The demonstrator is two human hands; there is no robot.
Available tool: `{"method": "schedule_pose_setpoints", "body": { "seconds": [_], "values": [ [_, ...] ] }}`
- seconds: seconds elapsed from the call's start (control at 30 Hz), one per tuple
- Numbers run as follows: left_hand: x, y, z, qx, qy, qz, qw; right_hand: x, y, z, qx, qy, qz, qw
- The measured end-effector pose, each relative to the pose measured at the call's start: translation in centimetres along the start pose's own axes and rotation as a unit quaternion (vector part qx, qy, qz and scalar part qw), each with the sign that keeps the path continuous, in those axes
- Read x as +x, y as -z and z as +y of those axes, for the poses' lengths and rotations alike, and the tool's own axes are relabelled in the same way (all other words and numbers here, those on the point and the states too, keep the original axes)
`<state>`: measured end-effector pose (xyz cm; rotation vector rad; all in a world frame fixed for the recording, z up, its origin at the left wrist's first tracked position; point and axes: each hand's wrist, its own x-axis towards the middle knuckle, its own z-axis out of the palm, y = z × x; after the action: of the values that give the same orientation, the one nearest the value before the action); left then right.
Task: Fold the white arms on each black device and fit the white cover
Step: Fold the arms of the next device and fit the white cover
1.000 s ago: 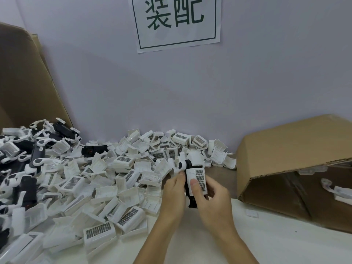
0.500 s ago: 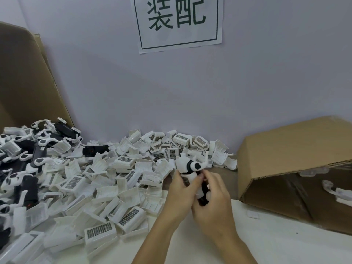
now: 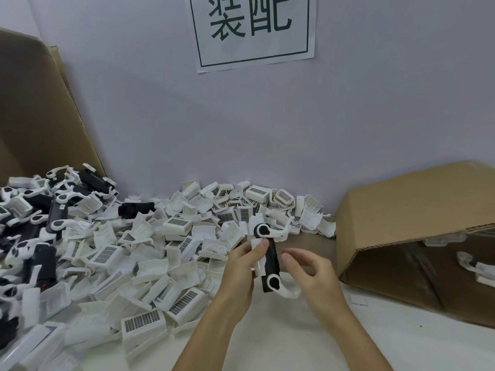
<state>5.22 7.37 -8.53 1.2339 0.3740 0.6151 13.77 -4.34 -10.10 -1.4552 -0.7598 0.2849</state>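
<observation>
Now Folding: Arms Still Out on the Device in Hand

Plainly the step in hand is the arm folding. The left hand (image 3: 242, 266) grips a black device (image 3: 272, 259) upright above the counter (image 3: 267, 344), thumb pressed near its top end, with what looks like a white cover (image 3: 258, 266) held against its left side; whether that cover is seated cannot be told. A white arm (image 3: 278, 231) sticks out to the right from the top pivot, and a second arm (image 3: 288, 291) curls out from the bottom pivot. The right hand (image 3: 312, 271) hangs just beside the device, fingers loosely curled, grasping nothing.

Next, judging by the two arms standing out, the right hand needs to swing each one round its pivot until it lies flat along the body, while the left steadies the device.

Loose covers (image 3: 142, 319) lie heaped on the counter to the left, with more devices (image 3: 40, 261) further left. A cardboard box (image 3: 417, 236) lies on its side at right.
</observation>
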Motion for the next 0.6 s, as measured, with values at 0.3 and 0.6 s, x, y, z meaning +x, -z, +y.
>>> {"method": "schedule_pose_setpoints", "body": {
  "seconds": [0.3,0.6],
  "values": [
    [-0.32,-0.12,-0.47,0.1,-0.039,0.006,0.994,-0.04,0.42,-0.33,0.048,-0.085,-0.115,0.989],
    [-0.72,-0.79,-0.83,0.139,-0.045,0.051,0.988,-0.14,-0.24,-0.26,0.051,-0.127,-0.035,0.99]
  ]
}}
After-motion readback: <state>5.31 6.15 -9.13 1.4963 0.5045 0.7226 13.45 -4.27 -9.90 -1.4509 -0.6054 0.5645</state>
